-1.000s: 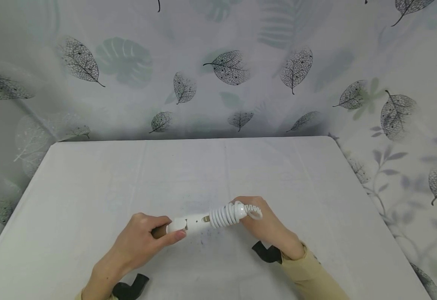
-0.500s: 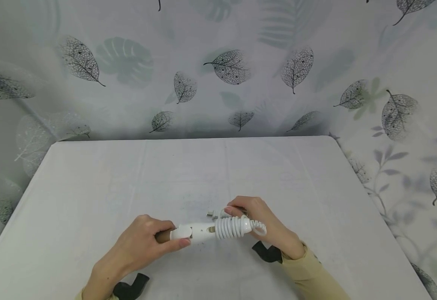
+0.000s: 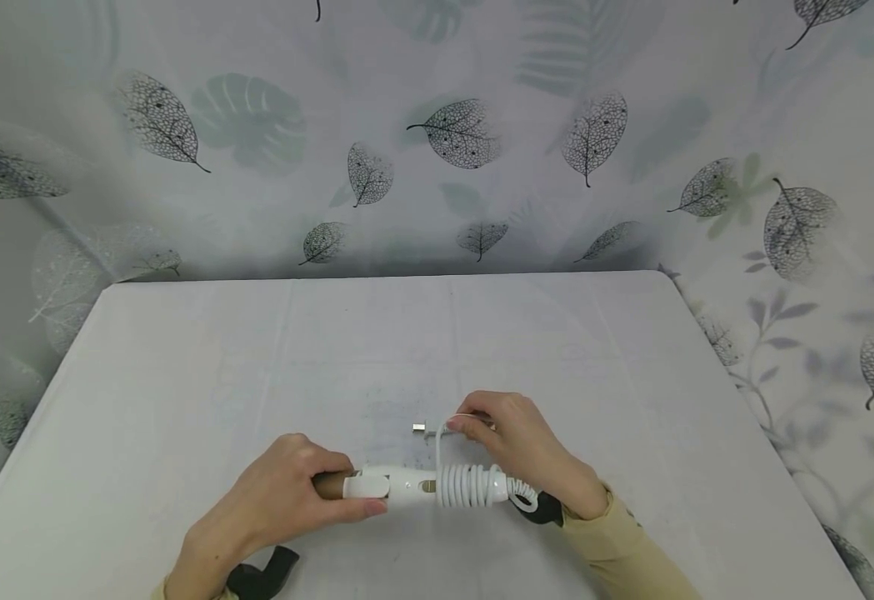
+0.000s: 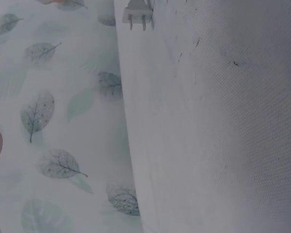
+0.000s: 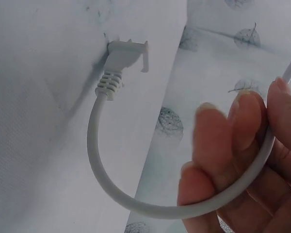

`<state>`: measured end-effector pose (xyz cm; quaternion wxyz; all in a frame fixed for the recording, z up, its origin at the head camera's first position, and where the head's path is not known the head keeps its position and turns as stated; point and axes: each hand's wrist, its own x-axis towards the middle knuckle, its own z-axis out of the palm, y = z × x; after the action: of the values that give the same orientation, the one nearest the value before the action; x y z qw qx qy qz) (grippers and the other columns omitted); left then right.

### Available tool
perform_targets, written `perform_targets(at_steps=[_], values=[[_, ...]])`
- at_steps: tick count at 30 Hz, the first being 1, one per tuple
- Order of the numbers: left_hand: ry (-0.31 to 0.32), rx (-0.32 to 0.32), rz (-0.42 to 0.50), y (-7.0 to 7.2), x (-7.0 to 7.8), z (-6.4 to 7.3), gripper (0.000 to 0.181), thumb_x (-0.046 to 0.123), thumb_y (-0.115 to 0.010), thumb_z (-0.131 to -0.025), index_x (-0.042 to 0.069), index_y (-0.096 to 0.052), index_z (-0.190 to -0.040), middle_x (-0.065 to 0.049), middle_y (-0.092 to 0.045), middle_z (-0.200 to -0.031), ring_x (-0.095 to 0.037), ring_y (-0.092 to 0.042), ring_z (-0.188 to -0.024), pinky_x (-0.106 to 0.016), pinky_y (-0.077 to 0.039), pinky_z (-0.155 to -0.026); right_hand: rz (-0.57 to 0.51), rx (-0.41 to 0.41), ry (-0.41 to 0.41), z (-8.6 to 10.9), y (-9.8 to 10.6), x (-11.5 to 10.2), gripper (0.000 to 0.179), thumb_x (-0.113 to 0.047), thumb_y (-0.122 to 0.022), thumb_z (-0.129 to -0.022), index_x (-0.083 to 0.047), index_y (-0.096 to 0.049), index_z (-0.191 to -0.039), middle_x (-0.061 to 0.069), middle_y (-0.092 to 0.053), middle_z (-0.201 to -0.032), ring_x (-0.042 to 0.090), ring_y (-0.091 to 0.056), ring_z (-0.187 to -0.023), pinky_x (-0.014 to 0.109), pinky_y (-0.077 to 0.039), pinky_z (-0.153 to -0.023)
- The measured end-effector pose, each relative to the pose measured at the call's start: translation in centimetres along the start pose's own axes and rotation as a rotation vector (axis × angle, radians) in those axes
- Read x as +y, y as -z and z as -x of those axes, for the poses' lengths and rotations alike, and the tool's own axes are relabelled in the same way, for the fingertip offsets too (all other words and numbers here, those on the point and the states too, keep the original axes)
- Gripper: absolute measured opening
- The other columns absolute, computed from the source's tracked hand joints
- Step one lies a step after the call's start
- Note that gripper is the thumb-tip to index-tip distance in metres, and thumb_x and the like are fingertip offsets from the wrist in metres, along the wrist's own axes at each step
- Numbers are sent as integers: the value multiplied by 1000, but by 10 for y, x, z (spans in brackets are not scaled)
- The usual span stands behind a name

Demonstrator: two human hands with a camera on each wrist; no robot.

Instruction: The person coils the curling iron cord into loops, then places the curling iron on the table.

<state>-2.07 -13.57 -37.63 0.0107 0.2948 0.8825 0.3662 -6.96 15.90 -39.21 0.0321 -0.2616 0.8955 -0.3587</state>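
My left hand [image 3: 282, 483] grips the brown barrel [image 3: 330, 485] of a white curling iron [image 3: 407, 485], the thumb stretched along its white lever. Several turns of white cord [image 3: 466, 486] are wound round the handle. My right hand [image 3: 519, 433], farther from me than the handle, pinches the free length of that cord, which rises from the coil. The two-pin plug [image 3: 425, 428] sticks out left of the right fingertips. In the right wrist view the cord [image 5: 150, 208] curves from the plug [image 5: 123, 54] into the curled fingers. The left wrist view shows the plug [image 4: 137, 13] at its top edge.
A white-covered table [image 3: 332, 358] lies below both hands. Leaf-printed cloth [image 3: 437, 208] hangs behind it and on both sides. Black curved pieces stand at the left wrist [image 3: 262, 575] and right wrist [image 3: 541, 508].
The curling iron has come down towards me and levelled out with my left hand. The plug has come into view, and a length of cord now stands off the coil. My right hand has hardly shifted.
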Motion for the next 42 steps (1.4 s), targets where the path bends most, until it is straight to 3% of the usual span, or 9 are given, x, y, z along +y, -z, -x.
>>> perform_targets(at_steps=[3,10,19,26,34,42], values=[[5,-19,3,0,0,0,33,56,-79,-78,27,-67,-66,28,-45,-53,15,-29,-47,-11,-26,-42,-14,4,-1,0,1,-1,17,-26,-69,-94,-14,-70,-83,-2,-64,-69,-1,-50,-61,21,-41,-56],[74,-92,-40,-3,-3,-1,39,64,-75,-78,27,-68,-67,30,-48,-55,11,-34,-46,-16,-31,-43,-28,34,-16,1,3,-2,15,-26,-71,-93,-19,-69,-79,-9,-58,-64,-1,-39,-53,19,-33,-51],[148,-136,-100,-7,-3,-3,46,73,-68,-77,32,-58,-59,28,-37,-49,7,-33,-46,-18,-30,-44,-74,81,44,1,5,-2,17,-21,-70,-94,-19,-67,-77,-15,-45,-56,-3,-32,-48,19,-29,-48],[233,-168,-124,-9,-3,-4,54,78,-64,-76,30,-52,-55,22,-19,-50,4,-25,-46,-18,-24,-45,-125,101,73,2,6,-4,8,-13,-70,-93,-11,-74,-87,-13,-47,-57,-3,-36,-49,19,-33,-47],[339,-191,-149,-10,-3,-6,56,82,-60,-74,28,-63,-64,19,-31,-48,1,-31,-46,-20,-28,-45,-138,117,121,4,6,-8,10,-14,-69,-94,-9,-76,-89,-13,-44,-55,-4,-36,-49,19,-34,-48],[479,-168,-164,-8,-1,-7,60,84,-61,-72,25,-72,-72,12,-48,-56,-6,-40,-53,-23,-32,-50,-209,79,148,7,8,-12,11,-14,-67,-96,-9,-76,-91,-11,-45,-56,-5,-37,-49,17,-35,-44]])
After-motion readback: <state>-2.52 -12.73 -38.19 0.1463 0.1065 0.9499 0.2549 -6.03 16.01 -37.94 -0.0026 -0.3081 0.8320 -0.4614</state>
